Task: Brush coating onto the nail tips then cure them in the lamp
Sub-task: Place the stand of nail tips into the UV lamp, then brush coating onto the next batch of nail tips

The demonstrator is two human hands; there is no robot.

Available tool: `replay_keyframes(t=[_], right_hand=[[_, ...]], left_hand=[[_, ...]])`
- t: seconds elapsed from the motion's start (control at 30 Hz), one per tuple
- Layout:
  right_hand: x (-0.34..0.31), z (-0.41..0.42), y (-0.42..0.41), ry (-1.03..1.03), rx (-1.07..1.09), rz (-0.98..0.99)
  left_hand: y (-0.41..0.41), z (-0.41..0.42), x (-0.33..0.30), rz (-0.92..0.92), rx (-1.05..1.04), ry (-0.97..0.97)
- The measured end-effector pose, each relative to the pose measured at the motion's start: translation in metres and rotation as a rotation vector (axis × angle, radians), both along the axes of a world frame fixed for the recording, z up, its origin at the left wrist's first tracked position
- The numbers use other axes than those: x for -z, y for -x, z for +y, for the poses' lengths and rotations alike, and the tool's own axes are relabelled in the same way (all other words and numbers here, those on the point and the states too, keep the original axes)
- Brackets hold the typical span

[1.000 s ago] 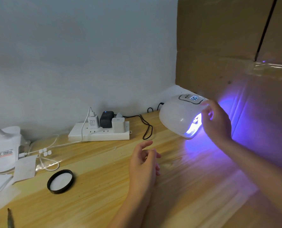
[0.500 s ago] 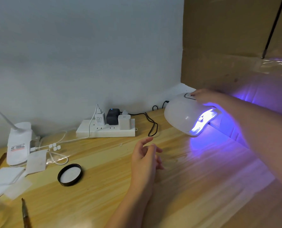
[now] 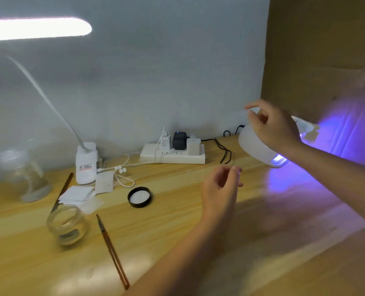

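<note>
On the pale wooden surface (image 3: 177,242), backed by a grey wall and brown cardboard at right: white curing lamp (image 3: 256,146) at far right, glowing violet onto surface and cardboard. Right hand (image 3: 275,127) hovers over the lamp top, fingers loosely curled, nothing held. Left hand (image 3: 220,189) hangs mid-surface, fingers relaxed, empty. Brush (image 3: 112,251) lies beside a glass jar (image 3: 67,225); black lid (image 3: 139,197), white pads (image 3: 79,196), power strip (image 3: 173,155) and desk light (image 3: 85,163) behind. Nail tips not discernible; lamp interior hidden by the hand. Far-left clear object blurred, unidentifiable.
</note>
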State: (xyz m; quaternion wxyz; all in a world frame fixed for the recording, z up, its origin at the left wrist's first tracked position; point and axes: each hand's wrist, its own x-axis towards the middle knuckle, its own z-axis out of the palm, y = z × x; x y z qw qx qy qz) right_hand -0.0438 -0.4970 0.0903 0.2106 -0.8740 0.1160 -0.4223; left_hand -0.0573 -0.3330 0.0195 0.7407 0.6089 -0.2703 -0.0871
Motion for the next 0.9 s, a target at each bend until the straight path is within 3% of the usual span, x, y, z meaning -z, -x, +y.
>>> replay_keyframes(t=[0.07,0.17,0.33,0.47,0.6,0.73,0.9], right_hand=[[-0.002,0.04,0.006,0.064,-0.144,-0.072],[-0.001,0.093,0.018,0.204,-0.366,-0.011],[0.014,0.159,0.023,0.886,-0.786,0.241],[0.045,0.197,0.011,1.241,-0.886,0.475],[0.057,0.225,-0.004,1.408,-0.896,0.531],[0.053,0.238,-0.007,1.571,-0.882,0.334],[0.048,0.238,-0.016,1.572,-1.001,0.195]], left_hand=[[0.004,0.037,-0.015,-0.181,0.059,0.034],[0.004,0.109,-0.024,-0.478,0.022,-0.017],[-0.006,0.225,0.0,-0.653,-0.277,-0.197],[-0.016,0.292,0.017,-0.594,-0.49,-0.341],[-0.027,0.323,0.021,-0.595,-0.556,-0.443],[-0.037,0.332,0.025,-0.495,-0.581,-0.352],[-0.044,0.335,0.029,-0.37,-0.532,-0.241]])
